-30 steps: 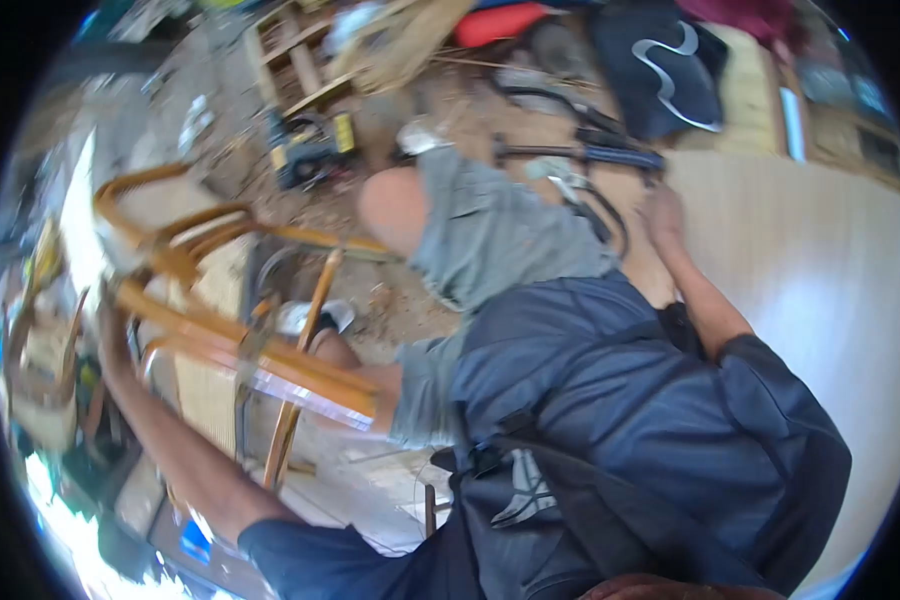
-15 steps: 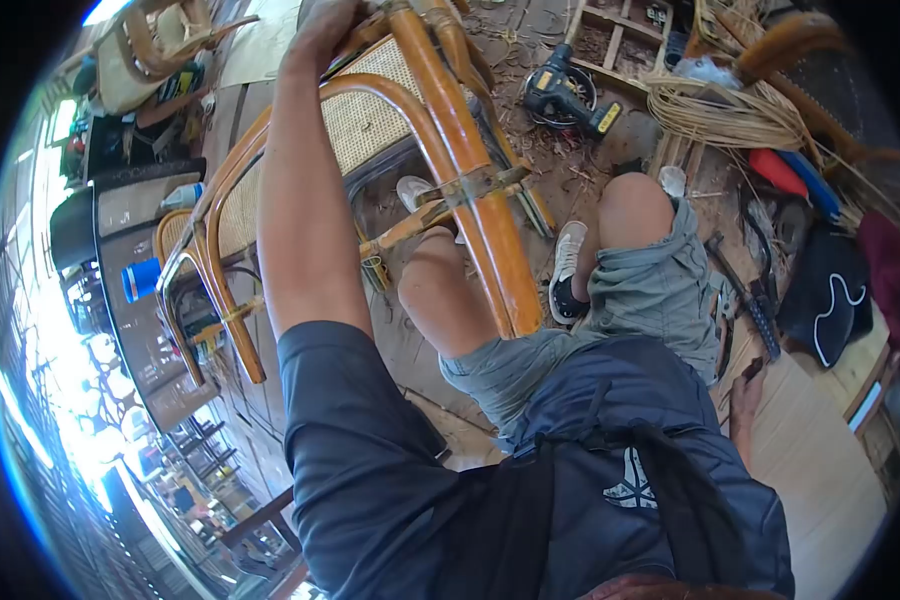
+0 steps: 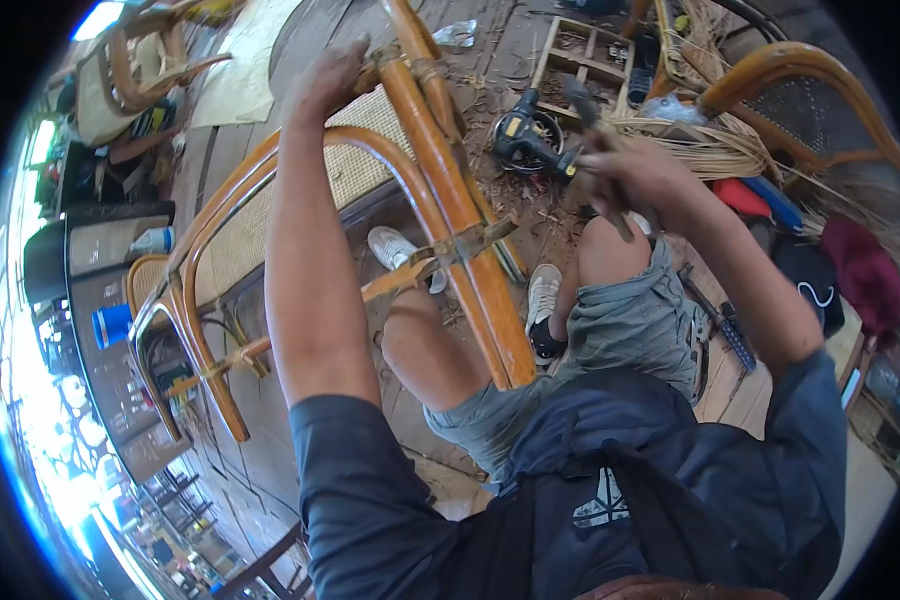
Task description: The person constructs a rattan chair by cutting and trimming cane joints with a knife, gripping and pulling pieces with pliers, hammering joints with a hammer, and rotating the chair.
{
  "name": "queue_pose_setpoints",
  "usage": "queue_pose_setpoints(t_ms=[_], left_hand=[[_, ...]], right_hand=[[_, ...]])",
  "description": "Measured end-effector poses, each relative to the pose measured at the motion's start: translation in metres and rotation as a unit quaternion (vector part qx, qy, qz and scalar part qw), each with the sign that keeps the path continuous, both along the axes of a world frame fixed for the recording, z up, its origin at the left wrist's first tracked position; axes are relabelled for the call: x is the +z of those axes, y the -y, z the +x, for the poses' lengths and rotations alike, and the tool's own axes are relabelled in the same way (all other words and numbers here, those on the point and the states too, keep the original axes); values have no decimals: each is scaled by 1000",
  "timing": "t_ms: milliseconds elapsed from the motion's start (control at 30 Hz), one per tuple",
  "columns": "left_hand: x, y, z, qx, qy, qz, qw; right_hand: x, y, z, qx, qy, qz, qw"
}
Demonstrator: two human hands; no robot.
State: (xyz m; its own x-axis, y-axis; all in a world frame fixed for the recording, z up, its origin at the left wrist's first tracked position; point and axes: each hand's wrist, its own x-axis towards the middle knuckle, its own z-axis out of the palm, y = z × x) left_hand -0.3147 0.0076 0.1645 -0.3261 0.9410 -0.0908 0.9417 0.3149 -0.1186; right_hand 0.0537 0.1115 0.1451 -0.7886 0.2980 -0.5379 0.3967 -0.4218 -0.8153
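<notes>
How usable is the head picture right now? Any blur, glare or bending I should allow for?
Head view: strong fisheye, black corners, the rattan chair rails bowed. The lower left edge is blown out by daylight. The right hand and the dark tool it grips are motion-blurred; what tool it is cannot be told. The left hand on the chair frame is sharper. The drill on the floor reads clearly.

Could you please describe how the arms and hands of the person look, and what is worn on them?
Both hands, the left hand and the right hand, are bare: no gloves, and no watch or ring can be made out. The forearms are bare too. Short dark navy sleeves cover only the upper arms, part of a dark navy shirt with a pale printed emblem on the chest.
</notes>
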Motion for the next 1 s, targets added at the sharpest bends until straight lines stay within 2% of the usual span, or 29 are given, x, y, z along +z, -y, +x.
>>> queue_pose_setpoints(t_ms=[100, 133, 167, 233, 267, 333, 367, 400, 433, 467, 500, 600, 633, 733, 767, 900, 1000], left_hand=[[-13, 0, -10, -4, 1, 52, 999], [-7, 0, 1, 67, 63, 66, 994], [7, -1, 19, 138, 126, 78, 979], [10, -10, 11, 241, 226, 66, 942], [2, -9, 3, 233, 203, 81, 948], [-6, -8, 0, 216, 155, 112, 957], [-2, -9, 4, 278, 159, 110, 941], [-4, -9, 5, 277, 137, 116, 944], [-6, -9, 5, 277, 114, 123, 946], [-8, -7, 3, 277, 90, 130, 948], [-11, -5, 0, 267, 77, 142, 950], [-22, -1, -10, 238, 44, 171, 955], [-24, 0, -12, 233, 36, 180, 955], [-25, 1, -9, 188, 22, 193, 963], [-22, 1, -8, 180, 17, 191, 965], [-12, -2, 9, 185, -7, 179, 966], [-5, -7, 16, 271, 85, 187, 940]], right_hand=[[13, -7, -49, 75, -54, 177, 980], [15, -14, -64, 148, -59, 249, 955], [15, -24, -78, 221, -62, 319, 920], [-2, -36, -105, 181, -69, 539, 820], [-13, -40, -115, 160, -69, 635, 753], [-25, -50, -134, 182, -46, 606, 773], [-28, -51, -137, 194, -36, 590, 783], [-33, -53, -132, 194, -13, 464, 864], [-13, -45, -122, 191, 9, 328, 925], [-2, -35, -115, 184, 30, 183, 965], [-6, -24, -114, 84, -1, 44, 996], [-18, -12, -120, -34, -119, -207, 970], [-14, 2, -123, -138, -163, -245, 946], [-27, 19, -124, -75, -151, -261, 951], [-34, 18, -126, -14, -136, -263, 955], [-34, 8, -120, -100, -156, -192, 964], [-35, 1, -122, -176, -233, -214, 932]])
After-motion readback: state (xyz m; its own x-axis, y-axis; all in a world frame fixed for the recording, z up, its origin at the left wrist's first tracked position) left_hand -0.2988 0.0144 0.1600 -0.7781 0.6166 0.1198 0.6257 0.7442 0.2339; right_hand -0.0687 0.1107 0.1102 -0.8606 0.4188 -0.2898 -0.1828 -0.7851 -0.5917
